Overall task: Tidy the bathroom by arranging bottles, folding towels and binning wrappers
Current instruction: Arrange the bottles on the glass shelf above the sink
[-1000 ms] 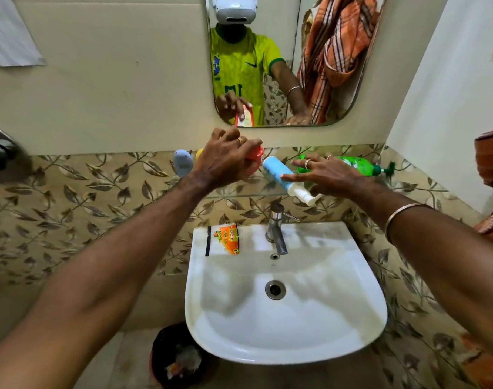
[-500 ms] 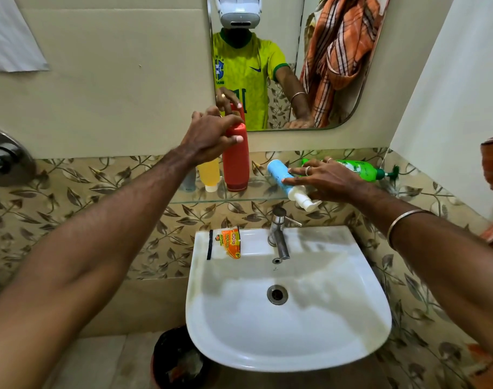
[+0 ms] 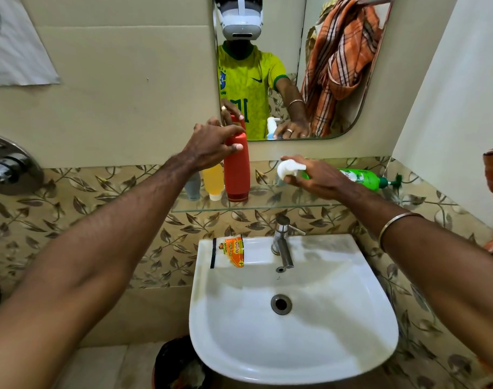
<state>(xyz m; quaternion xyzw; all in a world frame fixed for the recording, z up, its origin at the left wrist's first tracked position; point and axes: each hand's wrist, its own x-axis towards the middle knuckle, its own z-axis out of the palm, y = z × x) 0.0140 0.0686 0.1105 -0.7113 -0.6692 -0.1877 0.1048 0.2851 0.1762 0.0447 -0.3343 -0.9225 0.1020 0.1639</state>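
Observation:
On the glass shelf (image 3: 295, 206) a red bottle (image 3: 236, 175) stands upright, and my left hand (image 3: 211, 147) grips its top. A yellow bottle (image 3: 213, 181) and a grey bottle (image 3: 192, 186) stand just left of it. My right hand (image 3: 315, 178) holds the blue pump bottle, of which only the white pump head (image 3: 288, 167) shows, upright on the shelf. A green pump bottle (image 3: 363, 178) lies on its side behind my right hand. An orange wrapper (image 3: 231, 251) lies on the rim of the white sink (image 3: 293, 346).
A chrome tap (image 3: 281, 242) rises at the sink's back. A mirror (image 3: 323, 66) above the shelf reflects an orange checked towel (image 3: 340, 60). A dark bin (image 3: 178, 366) stands on the floor left of the sink. A shower valve (image 3: 6, 167) sticks out at left.
My left hand stood the red bottle upright on the shelf beside the yellow one. My right hand turned the blue pump bottle from lying to upright.

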